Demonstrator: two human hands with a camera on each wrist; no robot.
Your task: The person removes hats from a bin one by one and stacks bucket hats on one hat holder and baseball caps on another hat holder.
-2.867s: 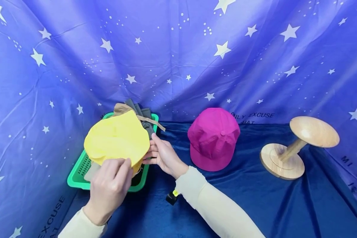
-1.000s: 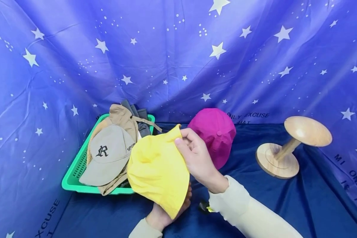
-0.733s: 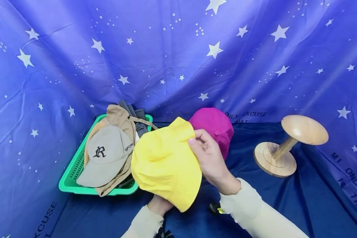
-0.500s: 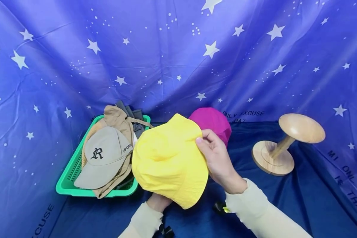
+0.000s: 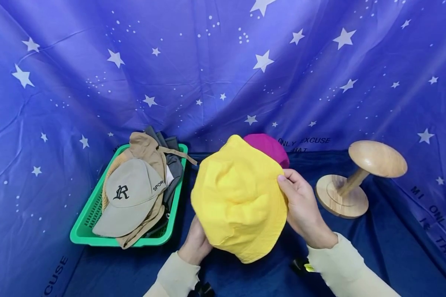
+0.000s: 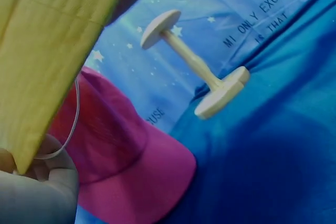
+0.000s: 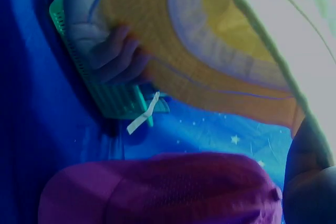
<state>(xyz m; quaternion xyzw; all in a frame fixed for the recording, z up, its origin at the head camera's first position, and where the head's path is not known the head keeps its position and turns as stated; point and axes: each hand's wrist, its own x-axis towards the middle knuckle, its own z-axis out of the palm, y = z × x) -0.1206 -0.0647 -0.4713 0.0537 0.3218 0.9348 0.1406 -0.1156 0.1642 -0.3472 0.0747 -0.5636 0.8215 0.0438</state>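
- One yellow hat [image 5: 239, 202], one pink cap [image 5: 267, 146], one wooden stand [image 5: 377, 159], one green basket [image 5: 89, 240] we count.
- Our left hand [image 5: 196, 243] and right hand [image 5: 305, 211] pinch the yellow hat, which is between them.

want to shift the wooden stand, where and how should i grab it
Probably by the slim stem of the wooden stand, coming level from the near side. The stem is narrower than the round top and base, which should prevent slipping; the yellow hat is held to its left.
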